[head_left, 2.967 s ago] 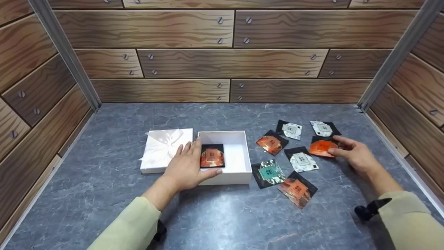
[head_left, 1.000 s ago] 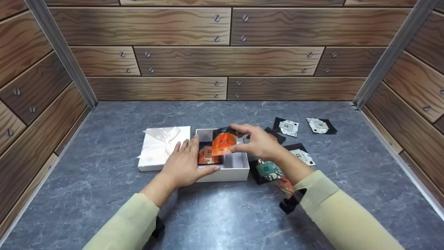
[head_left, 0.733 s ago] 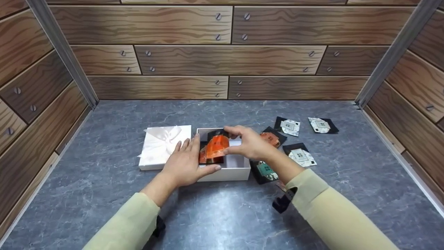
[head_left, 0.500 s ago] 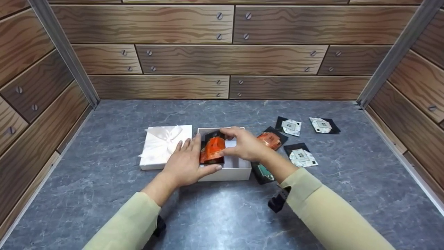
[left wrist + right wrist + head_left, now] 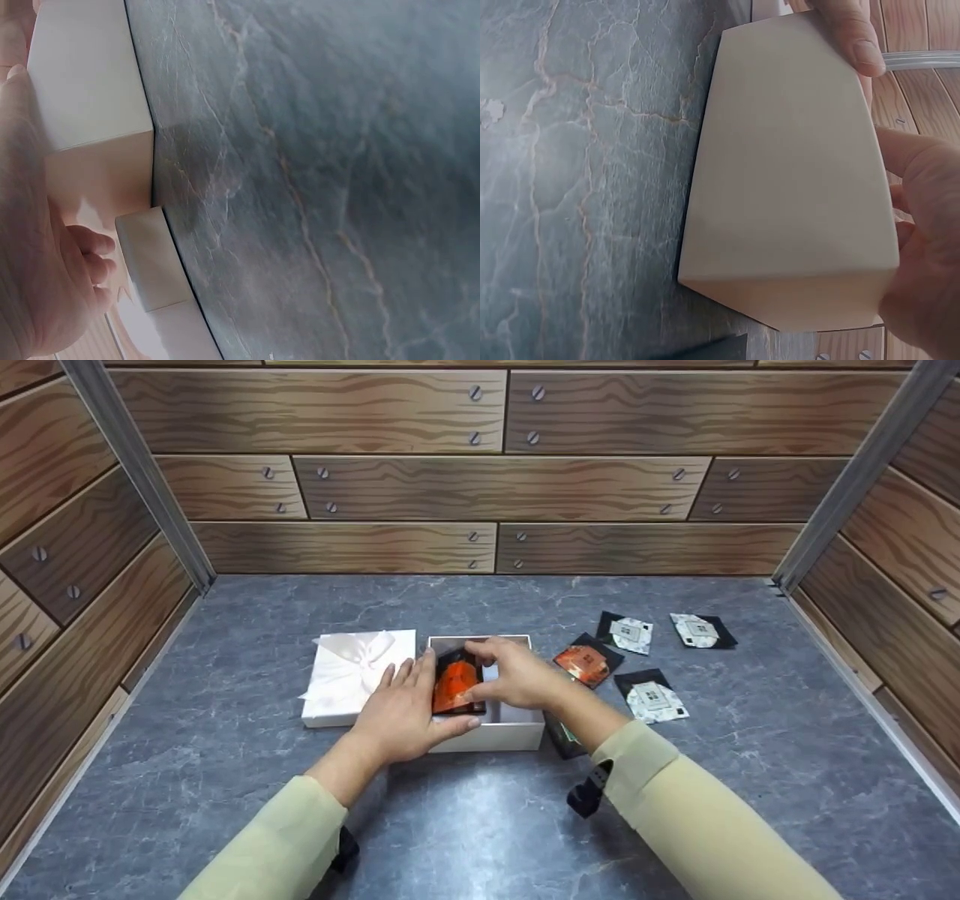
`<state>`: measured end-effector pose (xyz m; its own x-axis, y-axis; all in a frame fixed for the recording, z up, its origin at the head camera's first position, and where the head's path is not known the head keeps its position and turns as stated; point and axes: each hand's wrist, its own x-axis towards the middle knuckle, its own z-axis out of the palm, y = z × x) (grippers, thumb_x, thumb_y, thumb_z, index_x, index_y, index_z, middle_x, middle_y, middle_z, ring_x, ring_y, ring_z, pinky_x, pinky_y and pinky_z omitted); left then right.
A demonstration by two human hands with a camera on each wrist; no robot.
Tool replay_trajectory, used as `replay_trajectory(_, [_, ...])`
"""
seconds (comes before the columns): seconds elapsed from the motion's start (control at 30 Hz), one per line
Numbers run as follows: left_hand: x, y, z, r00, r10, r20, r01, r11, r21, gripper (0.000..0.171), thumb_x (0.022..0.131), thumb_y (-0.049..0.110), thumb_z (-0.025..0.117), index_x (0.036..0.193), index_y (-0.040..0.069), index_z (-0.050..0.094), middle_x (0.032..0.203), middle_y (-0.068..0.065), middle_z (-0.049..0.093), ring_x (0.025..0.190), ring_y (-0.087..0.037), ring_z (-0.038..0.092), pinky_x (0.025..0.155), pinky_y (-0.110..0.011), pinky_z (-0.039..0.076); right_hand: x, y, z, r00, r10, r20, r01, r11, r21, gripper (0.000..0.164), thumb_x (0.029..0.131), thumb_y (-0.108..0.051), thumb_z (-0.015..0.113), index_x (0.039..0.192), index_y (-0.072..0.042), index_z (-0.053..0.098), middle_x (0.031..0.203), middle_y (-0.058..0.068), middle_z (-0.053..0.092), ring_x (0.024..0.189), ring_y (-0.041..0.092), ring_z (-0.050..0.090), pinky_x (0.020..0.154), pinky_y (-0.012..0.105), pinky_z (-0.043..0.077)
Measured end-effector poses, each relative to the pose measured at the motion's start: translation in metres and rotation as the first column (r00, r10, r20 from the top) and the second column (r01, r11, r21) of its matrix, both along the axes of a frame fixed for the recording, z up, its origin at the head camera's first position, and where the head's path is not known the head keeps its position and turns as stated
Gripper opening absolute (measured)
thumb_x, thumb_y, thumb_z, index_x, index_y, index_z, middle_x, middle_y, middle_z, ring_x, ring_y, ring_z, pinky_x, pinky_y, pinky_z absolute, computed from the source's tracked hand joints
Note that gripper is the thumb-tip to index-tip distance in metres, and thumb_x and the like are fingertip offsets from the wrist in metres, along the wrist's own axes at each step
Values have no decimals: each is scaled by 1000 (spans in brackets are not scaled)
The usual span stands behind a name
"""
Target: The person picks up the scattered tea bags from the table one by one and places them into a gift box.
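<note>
A white open box [image 5: 487, 737] stands at mid-table in the head view. My left hand [image 5: 397, 727] rests along its left wall, fingers straight, with the thumb lying at the front rim. My right hand [image 5: 517, 673] reaches into the box and pinches the right side of a shiny orange-and-black sachet [image 5: 454, 682] between thumb and fingers. This sachet lies over another one in the left half of the box, now mostly covered. In the right wrist view, the box wall [image 5: 787, 157] hides the sachets, and the right hand [image 5: 926, 240] bends over the rim.
A white lid [image 5: 334, 682] with a ribbon bow sits left of the box. To the right lie an orange sachet [image 5: 589, 661], several white-and-black ones, such as one sachet [image 5: 651, 697], and a green-and-black sachet [image 5: 562, 739] partly behind the right wrist.
My right hand has picked up the orange sachet from the right side of the table, carried it left and lowered it into the box over the other sachet. The left hand has stayed put.
</note>
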<state>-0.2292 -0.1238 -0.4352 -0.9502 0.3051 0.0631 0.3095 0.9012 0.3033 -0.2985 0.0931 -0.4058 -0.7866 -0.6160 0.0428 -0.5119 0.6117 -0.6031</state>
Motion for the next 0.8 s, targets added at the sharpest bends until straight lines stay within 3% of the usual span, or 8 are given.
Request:
replay_trajectory(0.43, [0, 1, 0, 1000, -1, -16, 1, 1000, 3, 127, 90, 88, 50, 167, -6, 15, 164, -28, 37, 153, -47, 34, 128, -58, 17, 1, -5, -2, 998, 13, -61, -8, 997, 79, 84, 88, -27, 88, 155, 4, 50, 130, 19, 67, 117, 32, 62, 107, 49, 49])
replay_trajectory(0.63, [0, 0, -1, 1000, 1, -10, -1, 1000, 17, 127, 89, 89, 50, 167, -6, 16, 165, -28, 36, 153, -47, 33, 128, -58, 16, -1, -5, -3, 998, 17, -62, -14, 998, 56, 78, 89, -20, 86, 156, 1, 51, 128, 17, 69, 120, 33, 63, 108, 50, 49])
replay_trajectory(0.8, [0, 0, -1, 1000, 4, -6, -4, 1000, 10, 128, 89, 91, 48, 167, -5, 15, 165, -27, 36, 154, -46, 33, 128, -58, 16, -1, -1, 0, 998, 3, -60, -1, 999, 32, 76, 90, -21, 85, 155, 0, 52, 137, 19, 67, 128, 34, 63, 113, 50, 47])
